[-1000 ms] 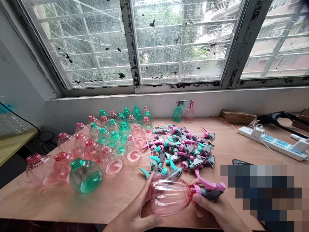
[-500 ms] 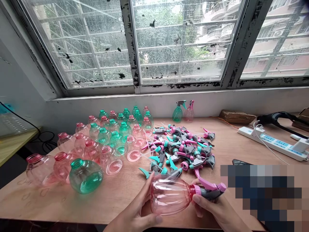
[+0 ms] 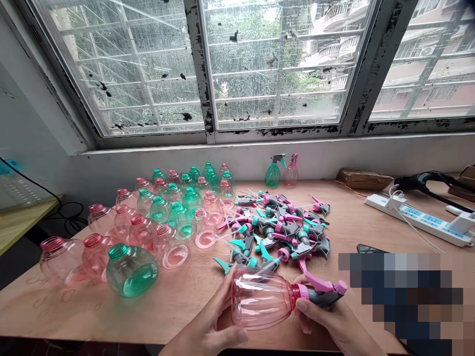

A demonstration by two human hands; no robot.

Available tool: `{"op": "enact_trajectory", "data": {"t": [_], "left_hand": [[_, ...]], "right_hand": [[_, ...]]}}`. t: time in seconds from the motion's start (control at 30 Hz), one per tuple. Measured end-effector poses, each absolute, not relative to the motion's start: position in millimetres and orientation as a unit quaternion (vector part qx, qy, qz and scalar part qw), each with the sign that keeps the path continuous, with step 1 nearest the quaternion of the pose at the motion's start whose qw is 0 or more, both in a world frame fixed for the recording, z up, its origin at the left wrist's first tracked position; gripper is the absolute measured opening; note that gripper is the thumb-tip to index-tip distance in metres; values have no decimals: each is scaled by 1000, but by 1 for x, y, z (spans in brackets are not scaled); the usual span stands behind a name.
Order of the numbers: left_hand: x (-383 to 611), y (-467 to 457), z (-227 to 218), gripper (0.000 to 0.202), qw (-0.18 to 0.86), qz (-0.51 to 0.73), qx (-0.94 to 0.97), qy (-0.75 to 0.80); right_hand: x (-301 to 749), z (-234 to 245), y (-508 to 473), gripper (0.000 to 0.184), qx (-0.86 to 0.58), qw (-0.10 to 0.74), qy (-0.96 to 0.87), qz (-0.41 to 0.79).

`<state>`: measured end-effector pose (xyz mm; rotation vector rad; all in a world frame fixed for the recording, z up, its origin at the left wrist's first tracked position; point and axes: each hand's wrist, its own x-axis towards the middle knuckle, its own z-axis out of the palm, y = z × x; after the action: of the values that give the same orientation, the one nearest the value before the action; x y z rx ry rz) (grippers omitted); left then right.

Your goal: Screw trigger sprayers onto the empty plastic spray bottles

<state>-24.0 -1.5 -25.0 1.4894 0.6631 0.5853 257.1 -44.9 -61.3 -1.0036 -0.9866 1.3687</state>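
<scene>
A clear pink bottle (image 3: 260,299) lies on its side at the near edge of the wooden table (image 3: 185,296). My left hand (image 3: 211,324) wraps round its base. My right hand (image 3: 326,319) grips the pink and grey spray head (image 3: 322,290) that sits on the bottle's neck. Just beyond them lies a pile of loose pink, teal and grey spray heads (image 3: 278,227). To the left stands a crowd of empty pink and green bottles (image 3: 174,210), some tipped over, with a green bottle (image 3: 131,269) lying nearest.
Two bottles with spray heads on, one green (image 3: 273,171) and one pink (image 3: 291,170), stand by the wall under the window. A white power strip (image 3: 419,217) with cables lies at the right. A dark phone (image 3: 371,248) and a blurred patch sit at the near right.
</scene>
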Motion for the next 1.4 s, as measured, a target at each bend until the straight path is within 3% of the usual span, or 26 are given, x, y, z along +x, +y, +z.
{"op": "enact_trajectory", "data": {"t": [0.2, 0.33, 0.47, 0.77, 1.0, 1.3, 1.4], "left_hand": [[-22, -3, -18, 94, 607, 252, 688, 308], [-23, -3, -22, 102, 633, 253, 668, 300], [-25, -2, -26, 95, 663, 258, 640, 291], [-22, -2, -22, 95, 621, 254, 680, 295], [-23, 1, -27, 104, 648, 254, 663, 275], [-23, 0, -22, 95, 606, 259, 698, 282], [-23, 0, -24, 102, 609, 250, 694, 290]], "right_hand": [[258, -63, -45, 36, -422, 562, -407, 584], [257, -63, -45, 34, -434, 553, -413, 579], [258, -62, -45, 32, -433, 548, -426, 576], [259, -62, -44, 40, -422, 557, -405, 589], [255, -56, -46, 44, -429, 570, -396, 578], [256, -59, -45, 35, -430, 551, -422, 577], [256, -58, -46, 38, -423, 555, -417, 582]]}}
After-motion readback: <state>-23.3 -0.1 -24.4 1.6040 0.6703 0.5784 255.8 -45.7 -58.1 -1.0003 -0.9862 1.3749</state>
